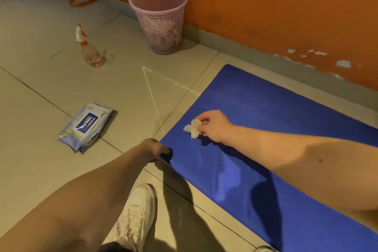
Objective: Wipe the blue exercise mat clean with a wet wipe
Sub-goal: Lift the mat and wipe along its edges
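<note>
The blue exercise mat lies flat on the tiled floor, running from the centre to the right edge of the head view. My right hand hovers low over the mat's near-left part and pinches a crumpled white wet wipe in its fingertips. My left hand grips the mat's near-left corner, which is slightly lifted and curled. Pale streaks show on the mat below my right forearm.
A purple pack of wet wipes lies on the tiles to the left. A clear spray bottle stands further back. A pink mesh waste bin holding white wipes stands by the orange wall. My white shoe is at the bottom.
</note>
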{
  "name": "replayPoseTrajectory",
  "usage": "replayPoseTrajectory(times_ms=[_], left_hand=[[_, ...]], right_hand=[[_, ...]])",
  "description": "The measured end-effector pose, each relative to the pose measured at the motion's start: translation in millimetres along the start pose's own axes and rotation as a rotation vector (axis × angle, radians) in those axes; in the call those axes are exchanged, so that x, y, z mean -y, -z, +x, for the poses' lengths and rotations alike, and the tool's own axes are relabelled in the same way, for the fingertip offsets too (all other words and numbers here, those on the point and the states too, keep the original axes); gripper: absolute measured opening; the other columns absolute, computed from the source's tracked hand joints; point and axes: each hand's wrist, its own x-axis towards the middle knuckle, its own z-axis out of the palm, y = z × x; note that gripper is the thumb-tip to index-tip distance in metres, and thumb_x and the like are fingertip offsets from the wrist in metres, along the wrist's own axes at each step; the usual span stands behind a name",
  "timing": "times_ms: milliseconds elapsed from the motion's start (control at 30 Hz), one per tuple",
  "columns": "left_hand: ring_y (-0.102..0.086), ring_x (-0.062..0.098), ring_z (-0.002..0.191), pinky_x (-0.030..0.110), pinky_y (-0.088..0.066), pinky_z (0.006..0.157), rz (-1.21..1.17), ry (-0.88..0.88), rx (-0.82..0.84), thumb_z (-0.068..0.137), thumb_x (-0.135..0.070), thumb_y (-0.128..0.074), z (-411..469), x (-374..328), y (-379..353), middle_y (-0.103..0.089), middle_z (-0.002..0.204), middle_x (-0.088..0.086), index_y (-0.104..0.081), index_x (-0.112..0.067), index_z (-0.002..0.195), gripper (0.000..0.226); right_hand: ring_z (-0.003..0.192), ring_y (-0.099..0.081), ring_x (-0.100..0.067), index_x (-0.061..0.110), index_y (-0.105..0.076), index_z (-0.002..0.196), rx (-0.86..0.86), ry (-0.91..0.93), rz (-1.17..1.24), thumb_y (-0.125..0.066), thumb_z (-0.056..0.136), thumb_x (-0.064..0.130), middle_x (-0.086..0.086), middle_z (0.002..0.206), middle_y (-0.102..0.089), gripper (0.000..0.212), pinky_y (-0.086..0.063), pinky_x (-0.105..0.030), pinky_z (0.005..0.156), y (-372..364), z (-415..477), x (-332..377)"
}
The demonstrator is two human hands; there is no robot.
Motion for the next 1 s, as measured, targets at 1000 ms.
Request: replayPoseTrajectory(times_ms=[1000], left_hand=[[-0.065,0.021,0.080,0.035,-0.056,0.070,0.018,-0.610,-0.284,0.079,-0.027,-0.084,-138,-41,26,-0.069,0.088,0.003,-0.060,-0.015,0.094,0.031]], right_hand=[[0.113,-0.049,-0.013,0.032,-0.072,0.103,-0.028,0.585,-0.658,-0.043,0.108,0.023,0.012,0.103,-0.068,0.031,-0.021,-0.035,0.094,14,29,64]])
